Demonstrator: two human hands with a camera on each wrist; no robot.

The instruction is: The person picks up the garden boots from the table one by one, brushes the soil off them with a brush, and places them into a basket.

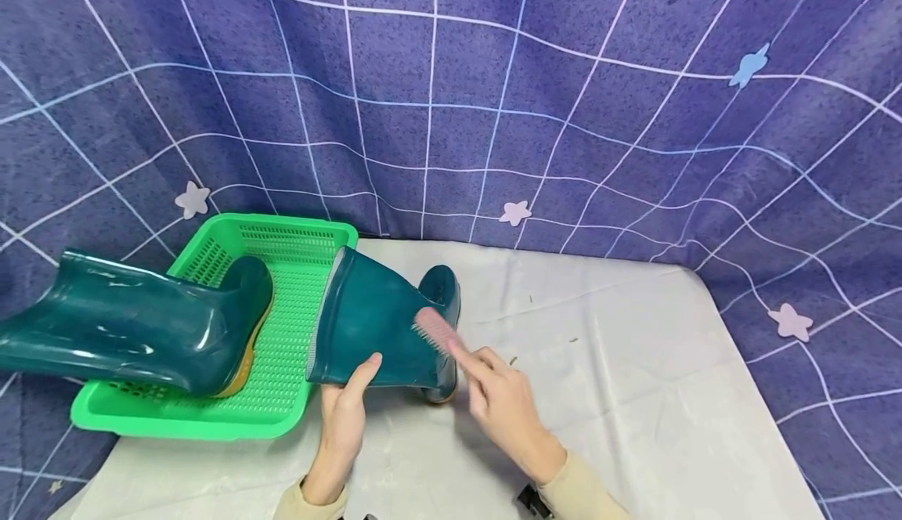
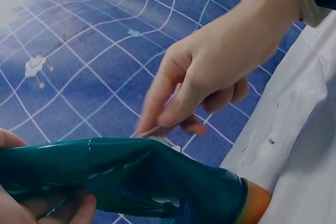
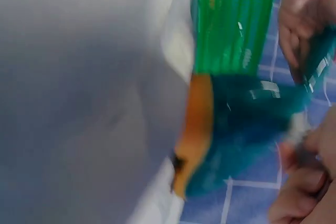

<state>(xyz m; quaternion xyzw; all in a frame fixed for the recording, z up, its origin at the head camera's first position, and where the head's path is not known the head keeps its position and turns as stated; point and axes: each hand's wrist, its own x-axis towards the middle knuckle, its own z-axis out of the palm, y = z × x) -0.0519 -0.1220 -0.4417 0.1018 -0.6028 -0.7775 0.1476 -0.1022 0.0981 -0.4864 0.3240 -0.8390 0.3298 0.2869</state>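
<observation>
A dark teal rubber boot (image 1: 377,312) is held over the white-covered table, its opening toward the left and its foot toward the right. My left hand (image 1: 343,418) grips the shaft near the opening, thumb on the upper side; in the left wrist view its fingers (image 2: 84,211) show beneath the shaft. In my right hand (image 1: 509,406) is a pink brush (image 1: 435,330), held by the handle, with bristles against or just over the boot near the ankle. The boot's orange sole (image 3: 198,124) shows in the right wrist view, where the brush is blurred.
A green plastic basket (image 1: 285,426) stands on the left of the table. Another teal rubber boot (image 1: 141,328) lies across it, shaft jutting past the left rim. Small dark bits (image 1: 573,340) lie on the white cloth (image 1: 634,395). A blue grid-patterned curtain (image 1: 451,128) hangs behind.
</observation>
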